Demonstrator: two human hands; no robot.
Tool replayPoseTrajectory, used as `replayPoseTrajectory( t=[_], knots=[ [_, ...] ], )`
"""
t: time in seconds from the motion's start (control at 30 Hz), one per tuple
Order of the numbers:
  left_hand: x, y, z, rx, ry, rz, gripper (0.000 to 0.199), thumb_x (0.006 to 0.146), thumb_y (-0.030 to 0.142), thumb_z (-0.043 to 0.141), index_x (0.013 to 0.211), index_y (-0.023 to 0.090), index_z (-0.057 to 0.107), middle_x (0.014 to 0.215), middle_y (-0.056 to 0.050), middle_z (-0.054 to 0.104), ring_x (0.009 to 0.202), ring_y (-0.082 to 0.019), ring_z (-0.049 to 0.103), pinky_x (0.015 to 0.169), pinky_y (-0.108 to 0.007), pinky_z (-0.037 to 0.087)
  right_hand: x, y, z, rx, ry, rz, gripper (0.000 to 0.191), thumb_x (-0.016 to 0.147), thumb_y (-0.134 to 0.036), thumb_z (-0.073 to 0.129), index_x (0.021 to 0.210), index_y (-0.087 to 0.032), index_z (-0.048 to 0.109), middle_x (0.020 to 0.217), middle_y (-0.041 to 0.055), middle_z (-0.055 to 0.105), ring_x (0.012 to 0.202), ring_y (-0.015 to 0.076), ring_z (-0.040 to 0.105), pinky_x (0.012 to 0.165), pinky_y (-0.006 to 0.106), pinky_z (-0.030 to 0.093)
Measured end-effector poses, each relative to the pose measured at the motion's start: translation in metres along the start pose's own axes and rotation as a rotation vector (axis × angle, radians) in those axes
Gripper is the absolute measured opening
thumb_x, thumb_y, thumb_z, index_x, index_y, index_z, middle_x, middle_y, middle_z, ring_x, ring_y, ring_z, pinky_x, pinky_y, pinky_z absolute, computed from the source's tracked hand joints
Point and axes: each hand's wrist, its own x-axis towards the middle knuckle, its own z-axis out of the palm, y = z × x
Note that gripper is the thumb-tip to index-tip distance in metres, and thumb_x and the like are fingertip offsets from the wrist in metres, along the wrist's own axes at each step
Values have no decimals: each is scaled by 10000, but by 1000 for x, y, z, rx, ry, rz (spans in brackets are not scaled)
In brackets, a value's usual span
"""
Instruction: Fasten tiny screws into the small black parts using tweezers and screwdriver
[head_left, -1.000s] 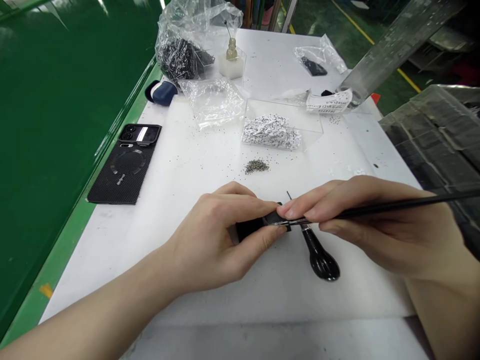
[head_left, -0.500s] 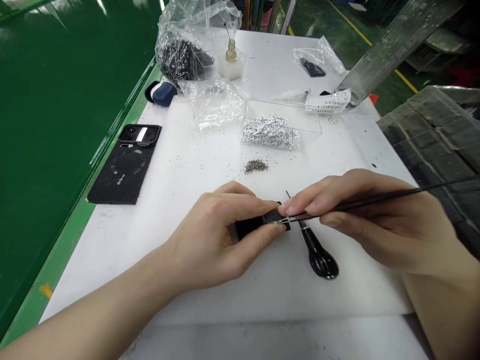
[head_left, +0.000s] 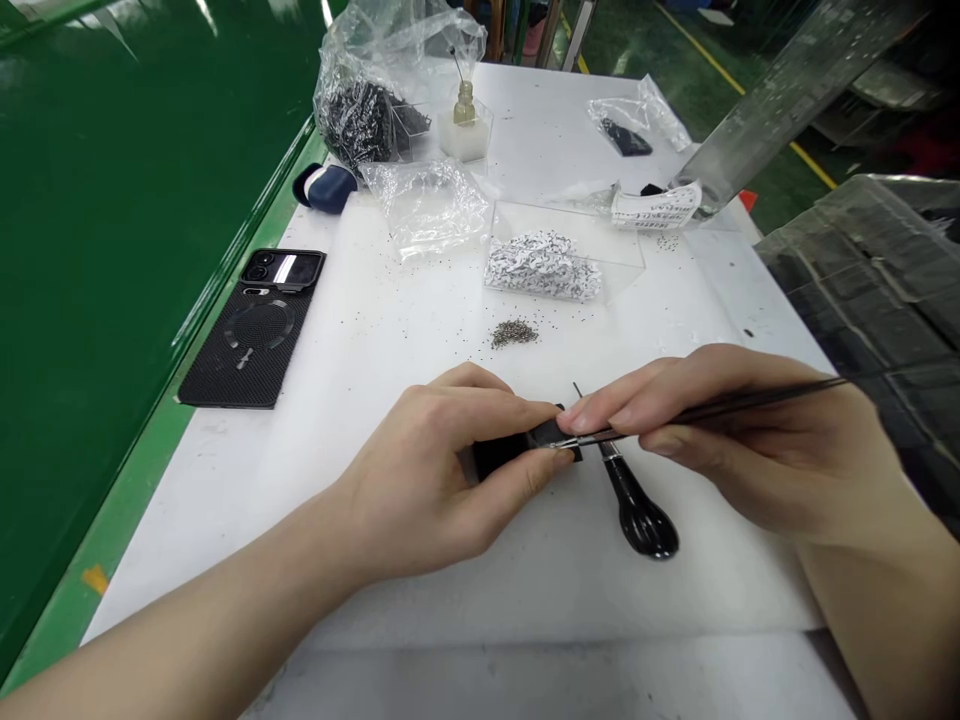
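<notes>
My left hand [head_left: 435,470] pinches a small black part [head_left: 517,448] between thumb and fingers, and most of the part is hidden by them. My right hand [head_left: 720,435] grips long black-handled tweezers [head_left: 750,408], whose metal tips [head_left: 570,442] touch the end of the black part. Below the hands, a black-handled awl or screwdriver [head_left: 637,510] lies on the white table [head_left: 375,560], its thin metal shaft passing under the tweezers.
A black carbon-weave phone case [head_left: 251,345] lies left, near a navy earbud case [head_left: 324,188]. Ahead are a clear tray of speckled bits [head_left: 541,265], a small pile of dark grains [head_left: 514,333], plastic bags [head_left: 427,208], and a small bottle [head_left: 465,115]. Clear plastic sheeting [head_left: 862,270] stands right.
The far end of the tweezers has risen slightly, and my right hand has shifted a little. My left hand and the black part stay nearly in place.
</notes>
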Motion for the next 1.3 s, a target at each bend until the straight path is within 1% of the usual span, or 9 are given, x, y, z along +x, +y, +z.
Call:
replayPoseTrajectory(
  t=[0.13, 0.2, 0.37, 0.53, 0.77, 0.87, 1.0, 1.3],
  knots=[
    [0, 0, 0, 13, -4, 5, 180, 951, 226, 651, 1056, 167, 784, 884, -35, 781, 878, -184, 678, 799, -298, 566, 0, -2, 0, 16, -7, 0, 258, 914, -102, 686, 1044, -309, 766, 1050, 11, 811, 1015, 211, 778, 912, 334, 661],
    [0, 0, 0, 17, -4, 9, 177, 952, 228, 648, 1050, 167, 782, 875, -34, 778, 873, -185, 678, 803, -301, 566, 0, -4, 0, 23, -8, 14, 254, 912, -103, 690, 1041, -307, 767, 1045, 11, 811, 1016, 207, 778, 909, 325, 661],
    [1, -1, 0, 16, -14, 10, 160, 954, 223, 642, 1030, 173, 774, 875, -33, 777, 879, -190, 679, 824, -312, 566, 0, -4, 0, 18, -9, 35, 247, 913, -126, 697, 1043, -322, 773, 1045, 12, 812, 1008, 218, 780, 878, 338, 668],
    [1, -1, 1, 19, -6, 15, 173, 954, 226, 645, 1042, 159, 778, 859, -31, 768, 865, -181, 671, 802, -297, 555, 0, -2, 0, 15, 6, 6, 252, 914, -115, 691, 1046, -313, 773, 1033, 10, 811, 1006, 215, 778, 911, 342, 658],
    [0, -2, 0, 17, 1, 14, 177, 947, 220, 661, 1050, 154, 788, 874, -15, 774, 855, -151, 663, 804, -262, 541, 0, 1, 0, 79, -24, 20, 210, 927, -117, 684, 1046, -271, 762, 1044, 21, 803, 1041, 180, 761, 957, 282, 627],
    [0, -1, 0, 16, 5, 13, 178, 947, 220, 662, 1052, 152, 788, 872, -14, 773, 860, -148, 664, 796, -257, 538, 0, 1, 0, 84, -16, 12, 206, 926, -114, 686, 1043, -266, 762, 1035, 21, 803, 1032, 176, 763, 959, 276, 623],
    [0, 0, 0, 20, 5, 20, 166, 947, 219, 661, 1022, 140, 787, 833, -19, 761, 858, -152, 671, 788, -256, 537, 0, 0, 0, 92, -10, 16, 200, 931, -117, 679, 1039, -263, 762, 1029, 26, 805, 1026, 181, 765, 954, 280, 626],
    [1, -2, 0, 19, -3, 21, 157, 948, 212, 664, 1023, 146, 784, 836, -6, 762, 857, -145, 663, 813, -254, 535, -2, -1, -2, 57, -28, 26, 217, 928, -133, 683, 1052, -292, 766, 1054, 21, 805, 1040, 192, 764, 958, 308, 634]
  ],
)
